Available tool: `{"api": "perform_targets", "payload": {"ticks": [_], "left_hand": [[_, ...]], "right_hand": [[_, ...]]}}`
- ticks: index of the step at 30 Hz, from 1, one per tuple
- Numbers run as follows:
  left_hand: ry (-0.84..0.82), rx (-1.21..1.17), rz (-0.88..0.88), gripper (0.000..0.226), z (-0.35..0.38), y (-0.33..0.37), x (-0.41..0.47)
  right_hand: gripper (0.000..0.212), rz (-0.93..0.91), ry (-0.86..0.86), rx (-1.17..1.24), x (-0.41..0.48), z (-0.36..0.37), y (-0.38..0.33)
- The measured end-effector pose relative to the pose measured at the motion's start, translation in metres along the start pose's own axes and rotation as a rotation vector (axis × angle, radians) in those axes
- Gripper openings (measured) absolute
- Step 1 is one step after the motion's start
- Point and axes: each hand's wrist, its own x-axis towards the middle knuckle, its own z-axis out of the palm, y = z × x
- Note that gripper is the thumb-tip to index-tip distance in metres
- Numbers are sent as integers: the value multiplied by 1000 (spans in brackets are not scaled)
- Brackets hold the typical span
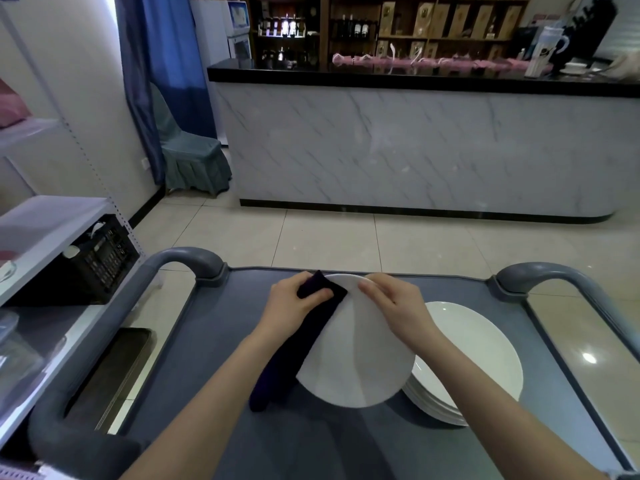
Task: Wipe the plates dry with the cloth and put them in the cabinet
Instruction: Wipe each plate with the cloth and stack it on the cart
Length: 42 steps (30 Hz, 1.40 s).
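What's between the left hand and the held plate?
The dark cloth: in the head view the left hand pinches the plate rim through it.

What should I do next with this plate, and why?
Probably sweep the dark cloth across the held plate toward its near edge. The left hand grips the cloth at the plate's far left rim, the right hand holds the far rim, and most of the plate's face is not under the cloth.

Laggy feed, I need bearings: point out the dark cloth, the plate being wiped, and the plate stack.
Dark navy fabric cloth point(301, 344): head view, middle of its strip.
Round white ceramic plate in hand point(360, 355): head view, bare centre.
Stack of round white plates point(481, 344): head view, top plate's face.
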Motion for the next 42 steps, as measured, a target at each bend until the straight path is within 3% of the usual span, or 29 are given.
{"api": "perform_targets", "payload": {"ticks": [5,7,10,14,18,20,23,26,30,33,38,42], "left_hand": [[229,-164,-184,19,2,-18,-15],[288,-240,-264,18,6,-23,-21],[342,-238,-272,19,3,-25,-24],[312,-122,-127,17,-15,-17,-19],[104,77,17,14,-22,1,-8],[56,102,30,13,-23,3,-4],[84,50,-2,12,-22,-2,-3],[213,-56,-76,20,-19,-10,-8],[428,-197,-227,19,-4,-21,-19],[468,-247,-290,21,4,-24,-23],[380,-182,-197,17,-6,-21,-16],[171,-25,-45,15,-16,-5,-3]], "right_hand": [[37,156,293,257,-9,9,5],[34,222,376,350,-12,14,5],[23,190,250,227,-11,10,4],[8,98,0,59,5,-13,0],[17,18,-263,-129,23,-11,-7],[24,12,-284,-100,26,-5,-7],[37,-9,-149,-3,23,2,-5],[39,4,20,67,17,7,-4],[38,185,327,325,4,19,0],[30,284,410,413,-5,26,4],[29,182,271,268,2,7,5],[35,59,9,-14,19,-13,-3]]}}
